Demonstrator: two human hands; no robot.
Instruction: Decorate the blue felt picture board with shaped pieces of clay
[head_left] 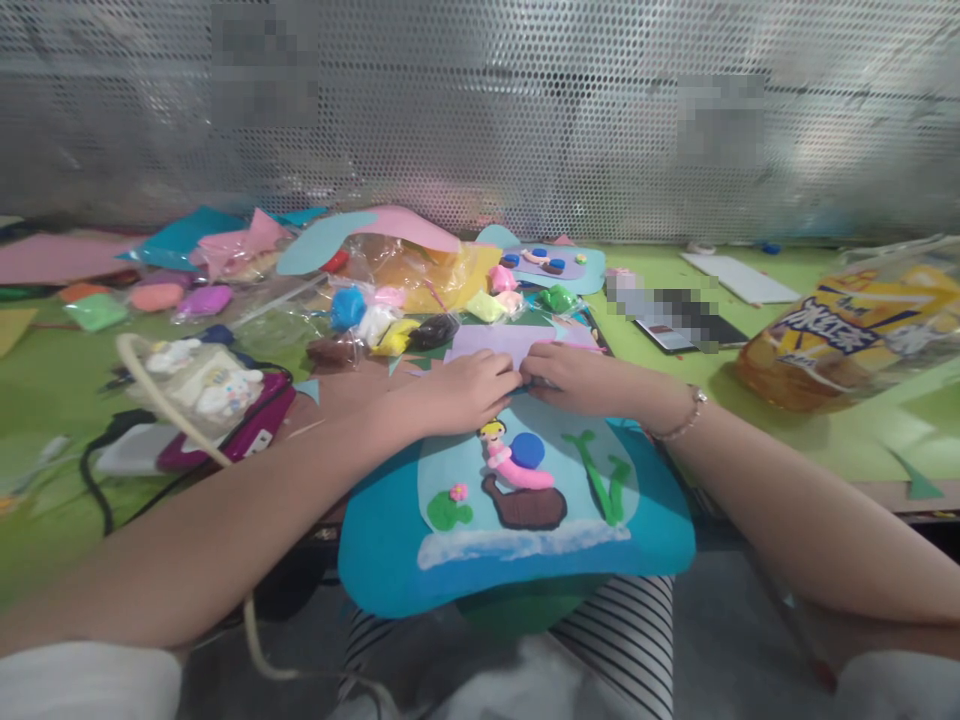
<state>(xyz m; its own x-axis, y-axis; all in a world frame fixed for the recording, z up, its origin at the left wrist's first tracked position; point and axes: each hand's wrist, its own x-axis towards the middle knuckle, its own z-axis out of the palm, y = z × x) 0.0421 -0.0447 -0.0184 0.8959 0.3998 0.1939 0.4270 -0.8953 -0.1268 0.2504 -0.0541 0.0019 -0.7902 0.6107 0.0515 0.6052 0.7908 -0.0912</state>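
A blue foam board [390, 545] with a light blue panel carrying a clay picture [525, 480] of a small figure, a brown shape, a blue ball and green plants lies at the table's near edge, over my lap. My left hand [461, 392] and my right hand [581, 380] meet at the board's far edge, fingers curled and pinched together on something small that I cannot make out. A pale purple sheet [495, 342] lies just beyond my fingertips. My right wrist wears a thin bracelet [686, 420].
Bagged lumps of coloured clay [390, 320] and coloured paper sheets [187, 240] lie behind my hands. A phone with a cable [225, 420] lies at the left. A yellow snack bag [855, 330] sits at the right. A perforated metal wall [480, 120] closes the back.
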